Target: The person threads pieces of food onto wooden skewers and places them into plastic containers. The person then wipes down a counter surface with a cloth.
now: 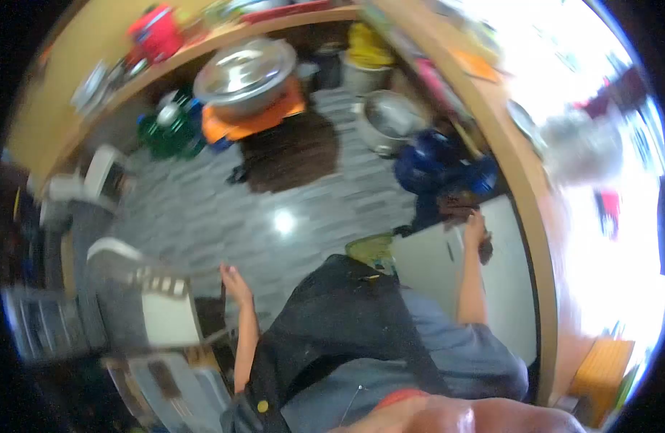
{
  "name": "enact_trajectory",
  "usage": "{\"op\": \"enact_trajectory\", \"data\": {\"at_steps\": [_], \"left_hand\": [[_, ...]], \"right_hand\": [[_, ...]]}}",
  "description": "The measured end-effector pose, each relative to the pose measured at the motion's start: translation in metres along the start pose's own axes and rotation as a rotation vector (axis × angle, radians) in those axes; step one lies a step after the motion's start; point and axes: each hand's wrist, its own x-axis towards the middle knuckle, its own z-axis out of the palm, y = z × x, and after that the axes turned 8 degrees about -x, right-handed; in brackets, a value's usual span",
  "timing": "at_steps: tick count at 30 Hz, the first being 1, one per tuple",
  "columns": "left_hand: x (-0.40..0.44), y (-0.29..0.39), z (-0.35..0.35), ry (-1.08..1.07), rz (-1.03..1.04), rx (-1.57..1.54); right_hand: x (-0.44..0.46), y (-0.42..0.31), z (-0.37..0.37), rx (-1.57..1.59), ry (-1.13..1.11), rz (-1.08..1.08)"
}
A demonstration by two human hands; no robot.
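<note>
My right hand (477,229) is closed on a dark brown item (485,250), in front of the white cabinet (502,260) on the right. Motion blur hides what the item is; it looks soft, like cloth. A dark brown patch also shows just above the fingers. My left hand (236,284) is held out low on the left, its fingers loosely apart and apparently holding nothing. Close beside it stands a grey and white chair (170,317). Between my arms hangs the black apron (332,310) that I wear over a grey shirt.
A large lidded metal pot (246,76) rests on an orange cover (253,126) at the back. On the grey floor (296,234) lies a brown mat (293,155). A pale pot (387,123) and dark blue things (426,162) stand beside the wooden counter (524,159).
</note>
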Motion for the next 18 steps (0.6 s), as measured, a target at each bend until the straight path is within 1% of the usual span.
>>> {"op": "enact_trajectory", "data": {"at_steps": [1, 2, 3, 4, 5, 6, 7, 8, 11, 13, 14, 15, 17, 18], "left_hand": [[0.008, 0.006, 0.0, 0.025, 0.01, 0.029], [0.004, 0.034, -0.001, 0.08, -0.057, -0.05], [0.013, 0.05, -0.007, 0.042, -0.119, 0.061], [0.041, -0.056, -0.015, -0.083, 0.247, 0.674], [0.042, 0.004, -0.005, 0.127, -0.033, 0.074], [0.05, 0.049, -0.014, 0.18, -0.1, 0.016], [0.06, 0.055, -0.021, 0.198, -0.088, -0.01], [0.074, 0.05, -0.024, 0.264, -0.082, 0.014], [0.111, 0.039, -0.037, 0.411, -0.089, 0.04], [0.137, 0.038, -0.042, 0.503, -0.097, 0.023], [0.148, 0.039, -0.046, 0.555, -0.098, 0.015], [0.155, 0.04, -0.052, 0.603, -0.099, 0.014], [0.158, 0.04, -0.069, 0.699, -0.107, 0.054], [0.161, 0.037, -0.075, 0.742, -0.101, 0.069]], "right_hand": [[0.025, -0.003, 0.021, 0.051, 0.015, -0.101], [0.046, -0.022, 0.042, 0.106, 0.008, -0.237], [0.049, -0.074, 0.022, 0.086, 0.012, -0.292], [0.058, -0.108, 0.026, 0.327, -0.081, -0.439], [0.072, -0.148, 0.032, 0.566, -0.291, -0.25], [0.085, -0.186, 0.05, 0.521, -0.283, -0.38], [0.098, -0.227, 0.073, 0.538, -0.303, -0.487], [0.097, -0.278, 0.081, 0.375, -0.297, -0.546], [0.077, -0.432, 0.137, 0.548, -0.745, -0.809], [0.026, -0.537, 0.156, 0.523, -0.97, -1.021], [-0.017, -0.589, 0.127, 0.46, -1.003, -1.125], [-0.035, -0.627, 0.158, 0.435, -0.98, -1.364], [-0.099, -0.7, 0.163, 0.434, -1.042, -1.664], [-0.137, -0.732, 0.116, 0.386, -1.033, -1.779]]}}
